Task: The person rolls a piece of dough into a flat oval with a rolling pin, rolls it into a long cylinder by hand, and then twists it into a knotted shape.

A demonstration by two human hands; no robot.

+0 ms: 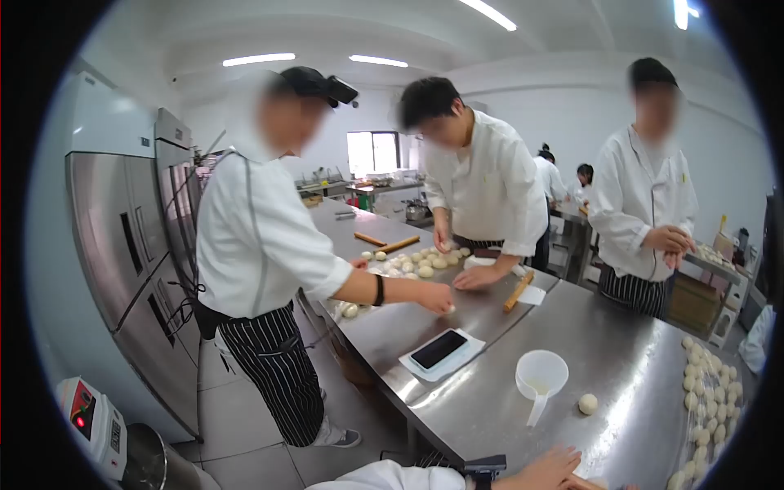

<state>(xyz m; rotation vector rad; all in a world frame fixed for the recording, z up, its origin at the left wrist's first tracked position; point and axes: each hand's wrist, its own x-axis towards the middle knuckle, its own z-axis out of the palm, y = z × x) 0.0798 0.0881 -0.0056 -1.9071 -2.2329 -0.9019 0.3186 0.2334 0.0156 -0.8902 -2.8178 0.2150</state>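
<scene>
My left hand (543, 471) is at the bottom edge, its fingers stretched out low over the steel table (604, 343). A dark device sits at that wrist, below the white sleeve. Beside the fingers, a brownish thing is cut off by the frame; what it is cannot be made out. Of my right hand, at most a sliver shows at the bottom edge, too little to read. Nearest to my left hand are a round dough ball (587, 403) and a white measuring jug (541, 376) with its handle towards me.
Many dough balls (710, 392) lie under plastic at the right edge. A phone (438, 349) lies on a white tray. Across the table, two people bend over dough balls (425, 263) and rolling pins (400, 244). Another person (645, 180) stands at the right.
</scene>
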